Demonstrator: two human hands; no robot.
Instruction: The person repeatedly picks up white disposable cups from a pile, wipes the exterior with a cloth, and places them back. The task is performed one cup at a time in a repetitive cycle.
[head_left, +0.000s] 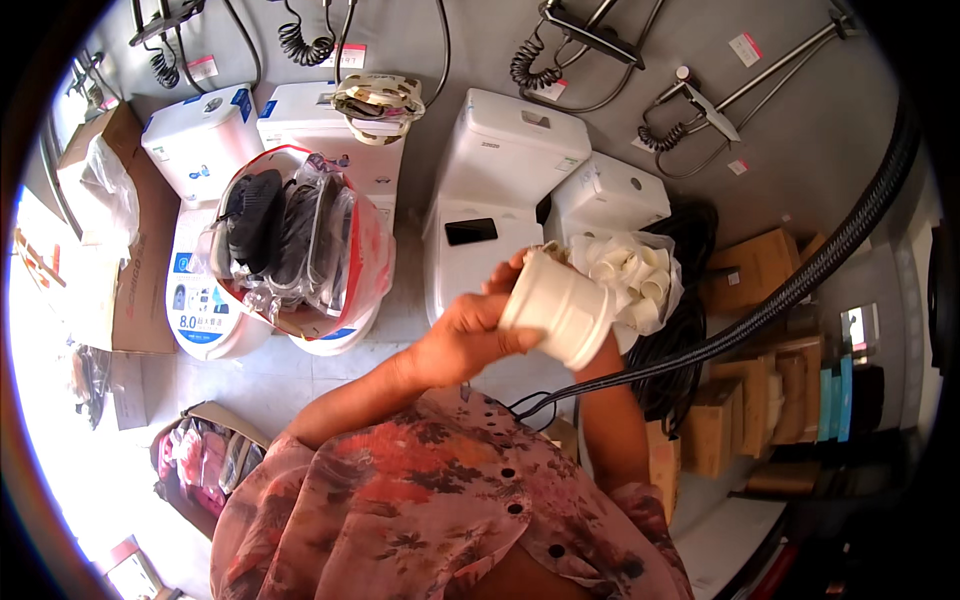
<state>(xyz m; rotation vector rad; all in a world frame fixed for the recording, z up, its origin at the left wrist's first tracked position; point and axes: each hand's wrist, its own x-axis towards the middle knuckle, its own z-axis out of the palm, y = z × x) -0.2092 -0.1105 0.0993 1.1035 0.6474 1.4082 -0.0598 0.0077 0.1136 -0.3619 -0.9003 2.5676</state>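
My left hand (469, 330) grips a white plastic pipe coupling (559, 309), thumb on the near side and fingers around its left end. The coupling is held tilted above the floor, before my chest. My right forearm (611, 420) reaches up behind the coupling, which hides most of that hand, so its grip does not show. Just beyond the coupling is a clear plastic bag (637, 274) of white pipe fittings. A black smartphone (471, 231) lies on the closed lid of a white toilet (457, 274).
A red-edged bag (367, 262) of wrapped dark shoes sits across two toilets at left. A patterned pouch (379, 101) rests on a cistern. Cardboard boxes (712, 424) and coiled black hose (667, 367) stand at right. A braided cable (750, 322) crosses the right side. Shower sets hang above.
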